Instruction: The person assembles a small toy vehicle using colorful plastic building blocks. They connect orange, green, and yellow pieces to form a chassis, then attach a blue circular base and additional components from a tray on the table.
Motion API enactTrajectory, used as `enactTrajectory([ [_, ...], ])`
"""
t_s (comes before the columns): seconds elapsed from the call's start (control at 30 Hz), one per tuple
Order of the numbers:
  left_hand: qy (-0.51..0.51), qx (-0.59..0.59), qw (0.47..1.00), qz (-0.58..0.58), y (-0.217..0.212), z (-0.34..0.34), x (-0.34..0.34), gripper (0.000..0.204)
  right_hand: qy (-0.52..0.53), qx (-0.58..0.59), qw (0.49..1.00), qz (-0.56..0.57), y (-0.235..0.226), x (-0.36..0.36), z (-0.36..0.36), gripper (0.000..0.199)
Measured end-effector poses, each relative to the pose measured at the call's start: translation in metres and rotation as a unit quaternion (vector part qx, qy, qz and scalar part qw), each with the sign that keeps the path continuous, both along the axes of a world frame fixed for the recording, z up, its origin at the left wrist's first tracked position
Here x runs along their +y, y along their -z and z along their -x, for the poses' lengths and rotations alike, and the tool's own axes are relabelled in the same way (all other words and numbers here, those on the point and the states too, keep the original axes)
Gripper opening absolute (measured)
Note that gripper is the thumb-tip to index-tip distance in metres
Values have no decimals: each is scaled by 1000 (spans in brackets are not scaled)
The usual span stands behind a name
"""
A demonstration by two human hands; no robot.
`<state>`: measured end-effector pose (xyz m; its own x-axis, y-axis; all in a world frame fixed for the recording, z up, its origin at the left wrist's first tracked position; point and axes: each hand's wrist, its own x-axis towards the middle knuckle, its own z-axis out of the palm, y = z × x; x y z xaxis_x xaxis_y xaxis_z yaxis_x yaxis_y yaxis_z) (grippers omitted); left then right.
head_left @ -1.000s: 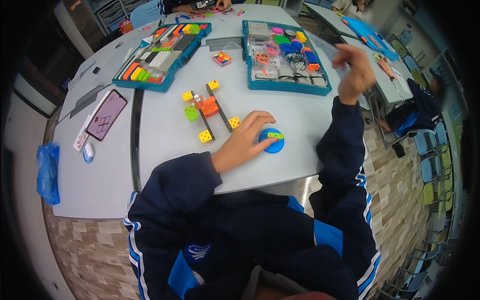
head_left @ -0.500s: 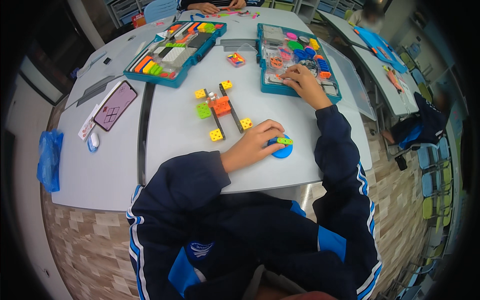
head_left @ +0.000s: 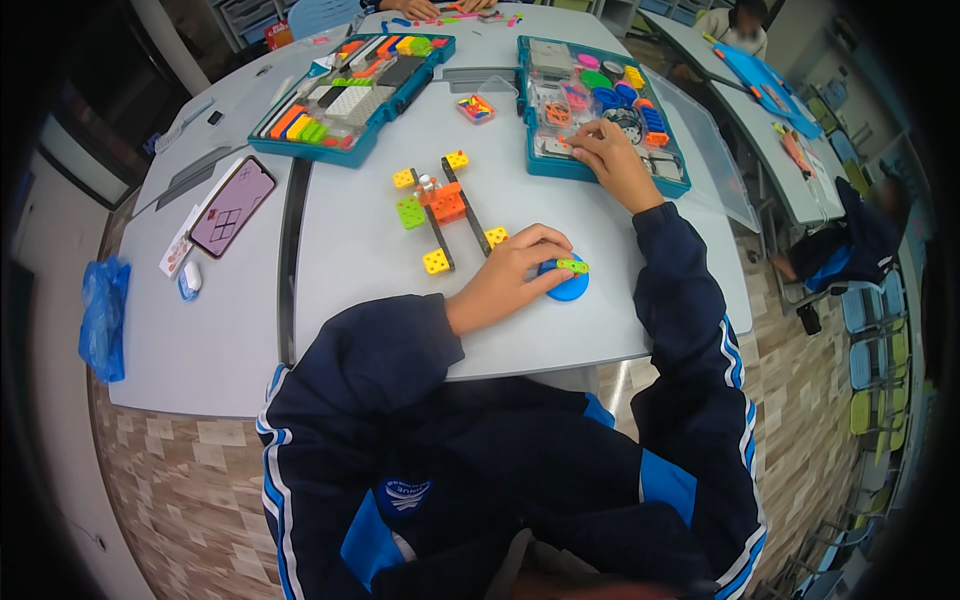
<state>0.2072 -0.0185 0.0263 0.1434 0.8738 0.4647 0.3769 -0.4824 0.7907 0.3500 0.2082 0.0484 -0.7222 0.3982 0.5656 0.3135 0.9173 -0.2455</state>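
Note:
My left hand (head_left: 512,268) rests on the table, thumb and fingers closed on a blue round wheel-like piece (head_left: 570,290). A short green connector with holes (head_left: 573,266) lies across its top. Over the near part of a teal parts case (head_left: 550,172), my right hand (head_left: 614,160) has its thumb and forefinger pinched together. Something small and orange shows at those fingertips, but I cannot tell whether it is held. Left of my left hand stands a built frame of dark bars (head_left: 466,215) with an orange middle, yellow cubes at its corners and a green block on one side.
Another teal case of coloured blocks (head_left: 345,155) lies open at the far left. A small clear box (head_left: 475,110) sits between the cases. On the left are a phone (head_left: 232,208), a white mouse-like object (head_left: 189,282) and a blue plastic bag (head_left: 104,320). Another person's hands (head_left: 410,8) work opposite.
The view has shifted slightly. My right fingers have pulled back a little and an orange bit now shows by their tips. My left hand keeps its hold on the blue piece.

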Motion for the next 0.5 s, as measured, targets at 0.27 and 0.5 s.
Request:
enactTrajectory([
  [0.27, -12, -13, 1000, 4, 1, 2, 0, 18, -5, 22, 1000, 21, 0, -1, -1, 19],
  [0.5, -32, -20, 999, -2, -2, 4, -1, 19, -8, 25, 999, 18, -2, -4, -3, 19],
])
